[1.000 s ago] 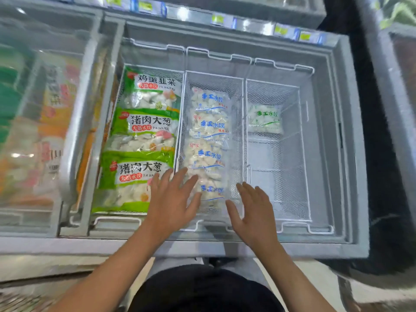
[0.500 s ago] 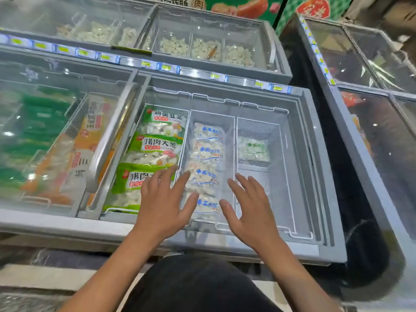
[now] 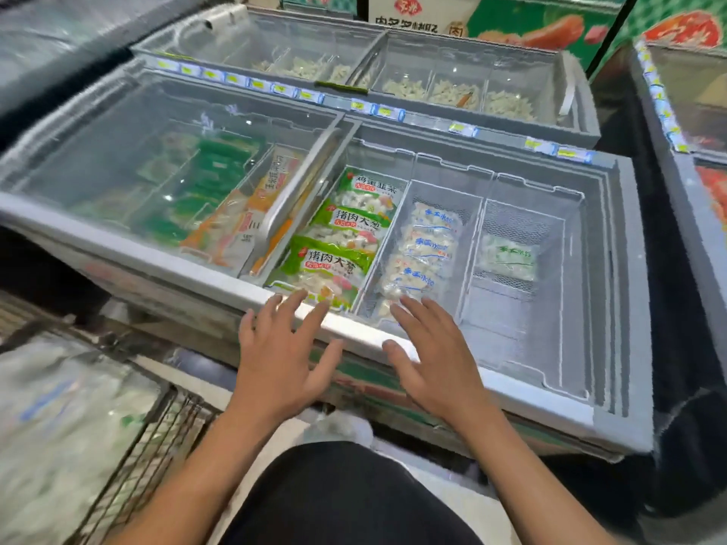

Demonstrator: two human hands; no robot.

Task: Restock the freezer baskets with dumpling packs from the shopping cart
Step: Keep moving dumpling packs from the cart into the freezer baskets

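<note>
Both hands are empty, fingers spread and straight. The left hand (image 3: pixel 281 350) and the right hand (image 3: pixel 434 354) hover over the front rim of the freezer (image 3: pixel 511 383), holding nothing.

Inside the open half sit 3 wire baskets. The left basket (image 3: pixel 397 214) holds 3 green dumpling packs (image 3: pixel 334 245) overlapped from the back edge to the front edge, and looks full. The middle basket (image 3: pixel 470 230) carries a row of clear packs with blue print (image 3: pixel 427 253), also running back to front. The right basket (image 3: pixel 558 269) has only 1 clear pack with green print (image 3: pixel 507 259), lying toward its back, with bare mesh in front of it (so this is where most of the remaining work seems to be).

The shopping cart (image 3: pixel 157 438) stands at the lower left, beside the freezer's front, with blurred pale bags (image 3: pixel 67 418) in it that are probably more stock.

My judgement: roughly 2 of 3 baskets are done, and the next step is likely a reach to the cart.
</note>
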